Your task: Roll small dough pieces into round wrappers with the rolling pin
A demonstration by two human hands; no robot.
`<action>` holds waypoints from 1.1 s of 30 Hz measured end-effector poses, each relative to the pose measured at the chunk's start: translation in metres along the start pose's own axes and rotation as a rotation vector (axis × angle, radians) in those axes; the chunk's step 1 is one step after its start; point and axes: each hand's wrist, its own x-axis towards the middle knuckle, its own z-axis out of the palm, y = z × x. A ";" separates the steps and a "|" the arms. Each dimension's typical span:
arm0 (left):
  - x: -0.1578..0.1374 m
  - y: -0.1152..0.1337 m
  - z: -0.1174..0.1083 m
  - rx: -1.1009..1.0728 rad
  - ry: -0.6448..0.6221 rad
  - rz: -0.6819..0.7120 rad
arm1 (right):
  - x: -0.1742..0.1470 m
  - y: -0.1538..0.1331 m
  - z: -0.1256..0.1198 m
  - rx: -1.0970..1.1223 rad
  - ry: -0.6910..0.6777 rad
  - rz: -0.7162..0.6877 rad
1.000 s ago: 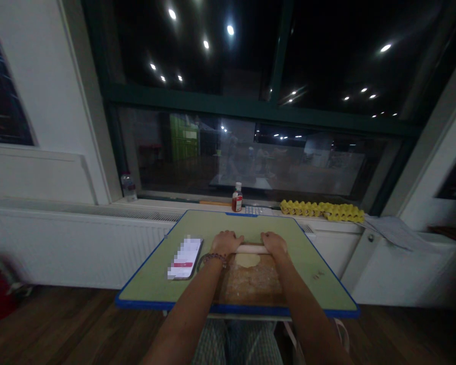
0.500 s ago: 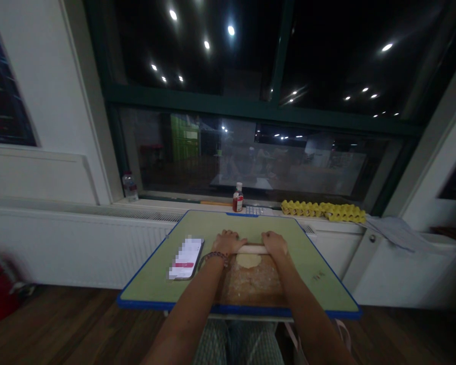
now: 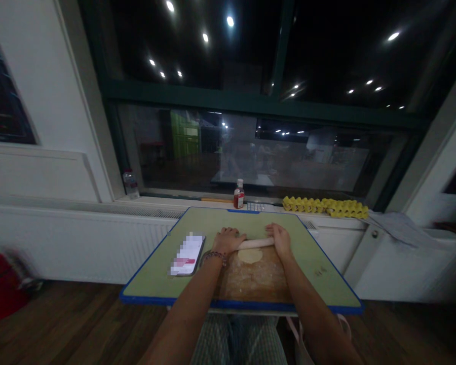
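1. While the left hand (image 3: 226, 240) drapes over the pin (image 3: 256, 244) at its left end, the right hand (image 3: 281, 239), loosely uncurled, meets its right; grip unclear.
2. Dough (image 3: 250, 257) lies at the pin's six o'clock, on the board (image 3: 254, 285).
3. From dough: phone (image 3: 190, 255) nine, bottle (image 3: 239, 197) twelve, carton (image 3: 327, 206) two.

dark window (image 3: 228, 73) (green-framed), white radiator (image 3: 79, 246) below

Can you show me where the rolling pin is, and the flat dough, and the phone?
Rolling pin (image 3: 256, 244): head view, middle of its bare pale length.
Flat dough (image 3: 250, 256): head view, middle of its top face.
Phone (image 3: 192, 252): head view, on its lit screen.
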 end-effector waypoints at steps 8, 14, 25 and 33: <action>-0.002 -0.004 -0.003 -0.068 0.049 -0.052 | -0.003 -0.002 -0.005 0.387 0.021 0.024; -0.008 -0.014 -0.009 -0.009 0.031 0.066 | -0.009 -0.010 -0.006 0.452 0.023 -0.018; -0.010 -0.015 -0.008 0.053 0.018 0.078 | -0.002 0.013 0.000 -0.086 -0.268 -0.043; -0.010 -0.011 -0.014 0.091 0.026 0.113 | -0.024 -0.002 -0.010 -1.017 -0.338 -0.143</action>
